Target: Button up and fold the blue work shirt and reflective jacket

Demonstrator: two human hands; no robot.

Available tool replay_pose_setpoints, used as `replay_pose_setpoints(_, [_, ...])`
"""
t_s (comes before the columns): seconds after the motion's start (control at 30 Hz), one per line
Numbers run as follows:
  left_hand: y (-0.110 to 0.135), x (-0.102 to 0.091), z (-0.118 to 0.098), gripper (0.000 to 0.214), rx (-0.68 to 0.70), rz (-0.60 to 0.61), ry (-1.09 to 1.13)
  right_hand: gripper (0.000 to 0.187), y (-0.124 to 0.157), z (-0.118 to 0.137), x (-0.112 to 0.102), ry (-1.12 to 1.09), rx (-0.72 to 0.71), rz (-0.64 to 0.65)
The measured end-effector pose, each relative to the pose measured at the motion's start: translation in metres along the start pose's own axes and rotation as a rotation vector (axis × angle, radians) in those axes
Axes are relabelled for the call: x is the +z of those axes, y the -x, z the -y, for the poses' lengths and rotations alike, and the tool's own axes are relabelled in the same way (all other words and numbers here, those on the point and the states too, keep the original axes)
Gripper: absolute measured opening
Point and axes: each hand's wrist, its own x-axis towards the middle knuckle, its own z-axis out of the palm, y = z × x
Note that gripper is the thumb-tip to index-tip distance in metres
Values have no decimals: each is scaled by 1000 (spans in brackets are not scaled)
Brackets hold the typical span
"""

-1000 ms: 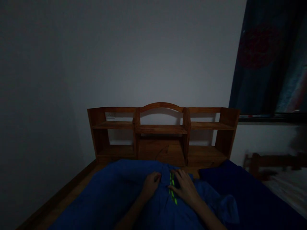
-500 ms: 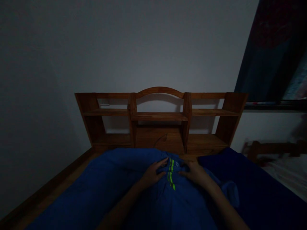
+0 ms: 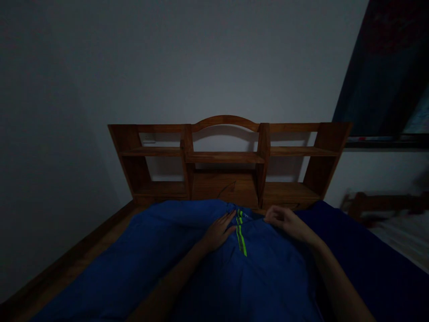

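Observation:
A blue garment (image 3: 261,268) with bright green stripes (image 3: 241,230) lies spread on a bed in dim light. My left hand (image 3: 219,230) rests flat on the cloth just left of the stripes, fingers stretched out. My right hand (image 3: 283,219) is at the garment's far edge to the right of the stripes, fingers curled and pinching the fabric. Both forearms reach in from the bottom of the view.
A wooden headboard with shelves (image 3: 228,156) stands against a pale wall behind the garment. Blue bedding (image 3: 140,259) covers the bed; a wooden bed rail (image 3: 67,268) runs along the left. A dark curtain (image 3: 385,67) hangs at upper right, with another wooden frame (image 3: 385,203) below it.
My right hand has moved right and away from the stripes, closing on the garment's edge and pulling the cloth flatter. My left hand opened flat. The view came closer to the headboard.

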Motion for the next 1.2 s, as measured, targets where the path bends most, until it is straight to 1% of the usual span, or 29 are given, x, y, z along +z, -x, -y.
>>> replay_pose_setpoints(0.03, [0, 0, -2, 57, 5, -34, -12, 25, -2, -2, 1, -4, -4, -25])
replay_pose_setpoints(0.1, [0, 0, -7, 55, 30, -127, -32, 22, -6, -9, 5, 50, -29, -115])
replay_pose_setpoints(0.17, [0, 3, -14, 43, 58, -198, -27, 17, -9, -14, 10, 172, -65, -218])
replay_pose_setpoints(0.23, [1, 8, -22, 29, 56, -210, 20, 13, -11, -15, 14, 290, -86, -270])
replay_pose_setpoints(0.33, [3, 16, -33, 19, -4, -227, 104, 11, -11, -9, 20, 398, -125, -264])
replay_pose_setpoints(0.4, [3, 19, -38, 20, -16, -238, 125, 10, -11, -3, 27, 463, -190, -269])
replay_pose_setpoints(0.47, [4, 19, -41, 23, 3, -220, 135, 14, -10, 1, 37, 531, -256, -262])
replay_pose_setpoints(0.53, [6, 18, -41, 24, 15, -192, 152, 21, -9, 3, 50, 587, -289, -202])
replay_pose_setpoints(0.6, [7, 18, -39, 26, 11, -163, 170, 21, -8, 1, 63, 648, -287, -128])
replay_pose_setpoints(0.7, [11, 20, -34, 37, -7, -120, 187, 19, -9, -9, 75, 739, -216, -77])
replay_pose_setpoints(0.8, [12, 23, -30, 46, -15, -84, 186, 25, -13, -20, 77, 731, -115, -42])
replay_pose_setpoints(0.87, [10, 24, -28, 41, -17, -91, 173, 23, -14, -25, 76, 679, -88, -26])
replay_pose_setpoints(1.03, [6, 23, -29, 22, -55, -206, 176, 14, -16, -21, 80, 558, -170, -91])
replay_pose_setpoints(1.13, [4, 22, -29, 18, -100, -281, 234, 10, -17, -17, 84, 526, -206, -128])
replay_pose_setpoints(1.2, [4, 22, -27, 19, -133, -304, 284, 10, -17, -15, 88, 516, -237, -152])
